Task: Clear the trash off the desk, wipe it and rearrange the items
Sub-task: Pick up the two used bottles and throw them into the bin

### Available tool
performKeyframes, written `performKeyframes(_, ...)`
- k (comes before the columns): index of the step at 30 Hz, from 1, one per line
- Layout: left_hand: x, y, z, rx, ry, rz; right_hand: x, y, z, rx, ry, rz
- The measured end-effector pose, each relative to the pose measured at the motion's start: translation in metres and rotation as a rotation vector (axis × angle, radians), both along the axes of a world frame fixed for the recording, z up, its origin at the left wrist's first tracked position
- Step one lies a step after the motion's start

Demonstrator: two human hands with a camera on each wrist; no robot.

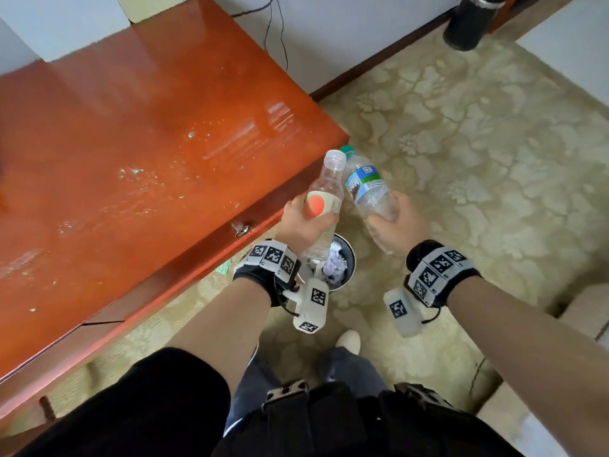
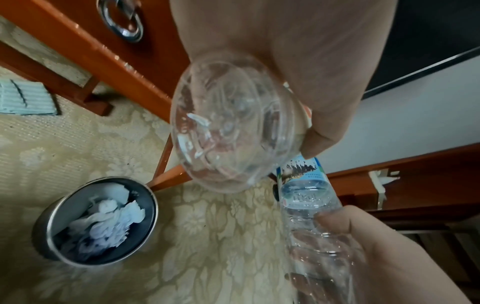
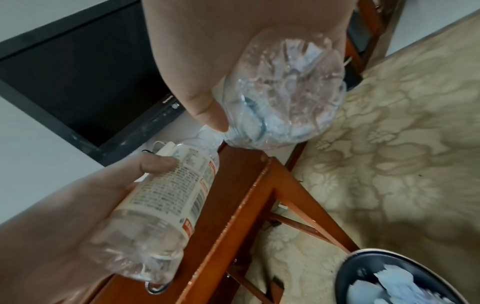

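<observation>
Off the desk's (image 1: 138,133) right front corner, above the carpet (image 1: 478,133), both hands are full. Left hand (image 1: 301,222) wraps its fingers round a clear bottle (image 1: 324,199) with a cream label and no cap; right hand (image 1: 400,225) grips a crumpled green-capped bottle (image 1: 367,186). Their necks nearly touch. Below them a round bin (image 2: 96,224) holds crumpled paper, close beside the desk leg (image 2: 162,160). Crumbs speckle the desktop. Open carpet spreads rightward; a black cylinder (image 1: 469,23) stands by the far wall.
</observation>
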State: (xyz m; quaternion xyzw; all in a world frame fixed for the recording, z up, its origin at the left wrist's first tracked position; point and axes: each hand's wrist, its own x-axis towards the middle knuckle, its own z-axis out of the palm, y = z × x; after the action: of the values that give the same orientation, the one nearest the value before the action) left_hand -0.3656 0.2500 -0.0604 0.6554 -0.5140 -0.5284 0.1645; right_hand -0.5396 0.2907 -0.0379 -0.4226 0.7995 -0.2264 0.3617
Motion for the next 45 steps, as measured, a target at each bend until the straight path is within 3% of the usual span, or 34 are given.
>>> performKeyframes(12,-0.015,0.023,-0.13,0.147,-0.139,-0.215,-0.014,0.043,-0.133,0.206,-0.079,-0.131)
performKeyframes(21,0.01,0.038,-0.241,0.279,-0.21,-0.273,0.004,0.062,-0.252,0.377,-0.143,-0.125)
performKeyframes(28,0.027,0.067,-0.301,0.35,-0.235,-0.295,0.019,0.089,-0.319,0.382,-0.256,-0.161)
performKeyframes(34,0.035,0.077,-0.32,0.425,-0.191,-0.243,0.024,0.098,-0.341,0.41,-0.366,-0.278)
performKeyframes(45,-0.011,-0.003,-0.333,0.459,-0.238,-0.273,0.0,0.028,-0.375,0.545,-0.475,-0.263)
